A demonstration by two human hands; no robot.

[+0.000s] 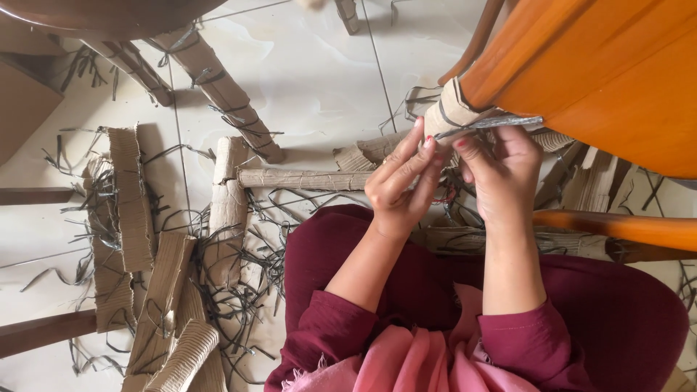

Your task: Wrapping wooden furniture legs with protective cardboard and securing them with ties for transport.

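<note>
Pale tiled floor (312,65) all round, strewn with strips of corrugated cardboard (134,196) and loose dark strapping (247,290), wooden chair legs (218,91) still wrapped and tied lying across it. Up at the right, an orange wooden furniture piece (602,72), one end still sheathed in a cardboard wrap (450,112) bound by dark bands. Left hand (399,185) raised to that wrap, fingers (417,156) nearly straight and pressed together against the cardboard's lower edge, pinching little more than its rim. Right hand (501,170) just beside, fingers curled shut around a thin grey strip (501,122) running sideways under the wood; blade or strap, cannot tell. Best done, probably, by keeping the left fingers steadying the cardboard close to the band, well clear of the strip's path. Better to draw the strip along the wood's edge rather than into the polished face, since a scratch looks the main risk. Short, even pulls, with wrists low over the maroon lap (406,276), likely to keep the wrap from tearing raggedly.
</note>
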